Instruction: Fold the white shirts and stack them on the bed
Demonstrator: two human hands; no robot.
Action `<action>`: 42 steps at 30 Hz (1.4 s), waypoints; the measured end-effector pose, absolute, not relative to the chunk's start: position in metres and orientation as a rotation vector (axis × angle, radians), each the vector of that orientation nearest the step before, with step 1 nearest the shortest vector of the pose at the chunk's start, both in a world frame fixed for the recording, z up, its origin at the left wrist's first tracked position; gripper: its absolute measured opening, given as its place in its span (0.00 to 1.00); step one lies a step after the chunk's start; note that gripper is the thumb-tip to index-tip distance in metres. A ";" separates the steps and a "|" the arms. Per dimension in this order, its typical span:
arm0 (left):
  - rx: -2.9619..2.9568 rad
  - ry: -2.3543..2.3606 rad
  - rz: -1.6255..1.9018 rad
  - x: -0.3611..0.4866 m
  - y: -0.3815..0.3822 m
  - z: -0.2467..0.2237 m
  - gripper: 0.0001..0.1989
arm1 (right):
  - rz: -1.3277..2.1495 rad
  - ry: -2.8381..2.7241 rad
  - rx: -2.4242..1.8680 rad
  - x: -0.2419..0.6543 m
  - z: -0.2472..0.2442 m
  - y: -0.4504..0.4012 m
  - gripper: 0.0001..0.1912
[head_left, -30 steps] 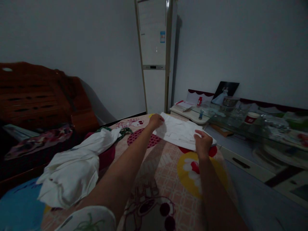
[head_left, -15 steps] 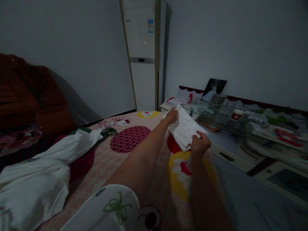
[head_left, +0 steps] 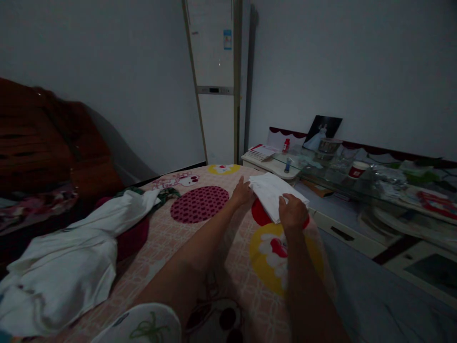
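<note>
A folded white cloth (head_left: 268, 191) lies near the far right corner of the bed's patterned cover (head_left: 160, 257). Beside its left edge is my left hand (head_left: 243, 191), fingers apart and nothing visible in them. My right hand (head_left: 293, 211) is at the cloth's near right side, its fingers bent and pressed onto the edge. Part of that edge is hidden behind the hand. A second white garment (head_left: 71, 267) lies crumpled on the left of the bed.
Right of the bed, a low cabinet (head_left: 342, 233) with a glass top bears a paper cup (head_left: 358, 169), a photo (head_left: 323, 132), papers (head_left: 262, 152) and plastic bags. A tall white unit (head_left: 219, 124) stands in the corner; a brown wooden headboard (head_left: 46, 128) is at left.
The far part of the white cloth has come down onto the bed. My left hand has let go of it and moved slightly left and nearer. The view has shifted a little left.
</note>
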State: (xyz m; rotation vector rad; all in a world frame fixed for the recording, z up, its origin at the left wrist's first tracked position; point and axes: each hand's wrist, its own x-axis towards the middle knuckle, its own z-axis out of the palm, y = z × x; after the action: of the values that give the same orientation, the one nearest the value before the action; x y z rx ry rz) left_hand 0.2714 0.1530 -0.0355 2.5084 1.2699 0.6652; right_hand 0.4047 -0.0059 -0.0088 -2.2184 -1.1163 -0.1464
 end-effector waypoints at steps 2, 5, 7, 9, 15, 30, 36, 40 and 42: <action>2.513 1.335 0.635 0.239 0.142 -0.041 0.19 | -0.082 -1.313 -2.159 0.381 -0.010 0.002 0.17; 2.513 1.388 0.533 0.187 0.126 -0.046 0.18 | 0.044 -1.676 -2.097 0.345 -0.026 0.013 0.15; 2.501 1.436 0.531 0.153 0.117 -0.045 0.16 | 0.100 -1.871 -2.066 0.327 -0.042 0.018 0.14; 2.474 1.538 0.561 0.121 0.109 -0.037 0.17 | 0.102 -2.012 -2.045 0.317 -0.056 0.020 0.13; 2.439 1.910 0.685 0.040 0.090 -0.010 0.14 | -0.012 -2.094 -2.098 0.315 -0.071 0.024 0.16; 1.950 2.498 0.759 -0.043 0.081 -0.020 0.19 | 0.046 -1.948 -2.180 0.302 -0.076 0.034 0.13; 1.847 2.545 0.878 -0.054 0.080 -0.009 0.17 | 0.110 -1.915 -2.048 0.314 -0.080 0.035 0.12; 1.779 2.613 0.858 -0.064 0.078 -0.007 0.11 | 0.129 -1.894 -2.035 0.313 -0.080 0.036 0.12; 1.757 2.617 0.836 -0.066 0.078 -0.007 0.09 | 0.139 -1.882 -2.031 0.313 -0.080 0.036 0.12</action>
State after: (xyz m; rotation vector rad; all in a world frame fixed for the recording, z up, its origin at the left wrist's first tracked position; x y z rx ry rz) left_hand -0.0661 0.0780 -0.0074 1.7569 2.6166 0.8362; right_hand 0.3129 0.0357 -0.0797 -2.0314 -1.8823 0.1392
